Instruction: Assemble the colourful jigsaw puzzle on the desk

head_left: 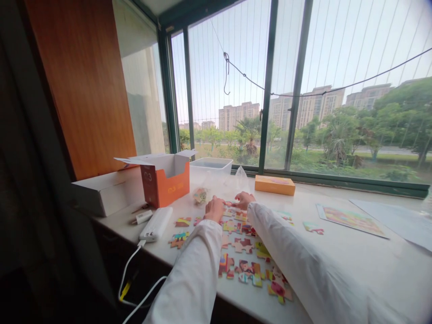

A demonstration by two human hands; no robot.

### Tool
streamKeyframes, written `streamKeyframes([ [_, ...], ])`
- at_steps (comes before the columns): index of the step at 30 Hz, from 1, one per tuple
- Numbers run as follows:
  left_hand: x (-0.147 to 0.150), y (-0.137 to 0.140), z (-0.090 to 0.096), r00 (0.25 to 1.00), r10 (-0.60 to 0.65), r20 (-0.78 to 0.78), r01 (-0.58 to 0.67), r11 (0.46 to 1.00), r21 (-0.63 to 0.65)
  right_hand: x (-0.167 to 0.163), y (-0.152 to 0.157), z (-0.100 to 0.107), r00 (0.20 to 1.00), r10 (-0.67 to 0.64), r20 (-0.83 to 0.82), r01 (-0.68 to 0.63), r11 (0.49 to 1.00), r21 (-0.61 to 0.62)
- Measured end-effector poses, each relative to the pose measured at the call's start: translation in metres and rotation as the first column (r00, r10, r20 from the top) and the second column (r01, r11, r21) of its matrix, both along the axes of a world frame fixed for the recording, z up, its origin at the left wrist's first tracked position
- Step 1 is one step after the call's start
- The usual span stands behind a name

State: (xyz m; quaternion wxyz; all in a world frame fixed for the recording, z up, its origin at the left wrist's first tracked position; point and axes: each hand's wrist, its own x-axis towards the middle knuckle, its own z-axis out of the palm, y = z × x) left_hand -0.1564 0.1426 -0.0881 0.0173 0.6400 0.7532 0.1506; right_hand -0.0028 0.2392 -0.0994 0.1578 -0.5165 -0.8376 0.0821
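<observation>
My left hand [215, 209] is at the far side of the spread puzzle pieces, fingers curled and pressed down by a reddish puzzle piece [230, 204]. From the right, my right hand [245, 200] reaches to the same spot, its fingers bent around the piece's other side. Small details at the fingertips are hard to make out. Below the hands lie several rows of colourful jigsaw pieces [243, 245], some joined and some apart. A few loose pieces [183, 222] sit left of my left sleeve, and another small joined bit [313, 228] lies to the right.
An open orange box [173, 184] stands at the back left beside a white box [114, 193]. Near them are a clear bag of pieces [200, 196], a plastic tub [212, 164] and a cabled power bank [156, 225]. An orange-yellow box [274, 185] and a picture card [353, 219] lie right.
</observation>
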Motion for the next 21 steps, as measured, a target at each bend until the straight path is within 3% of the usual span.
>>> streamKeyframes([
  [8,0.003,0.001,0.000,1.000,-0.001,-0.003,0.001,1.000,0.000,0.001,0.008,-0.005,0.999,0.031,-0.012,-0.031,0.999,-0.008],
  [14,0.003,0.003,-0.002,1.000,-0.002,-0.013,0.003,0.999,0.035,0.005,0.000,0.004,0.988,0.144,-0.046,-0.136,0.978,0.156],
  [21,0.002,0.003,0.002,1.000,-0.024,-0.014,0.024,0.998,0.061,0.012,-0.020,0.027,0.982,0.181,0.047,-0.187,0.947,0.262],
])
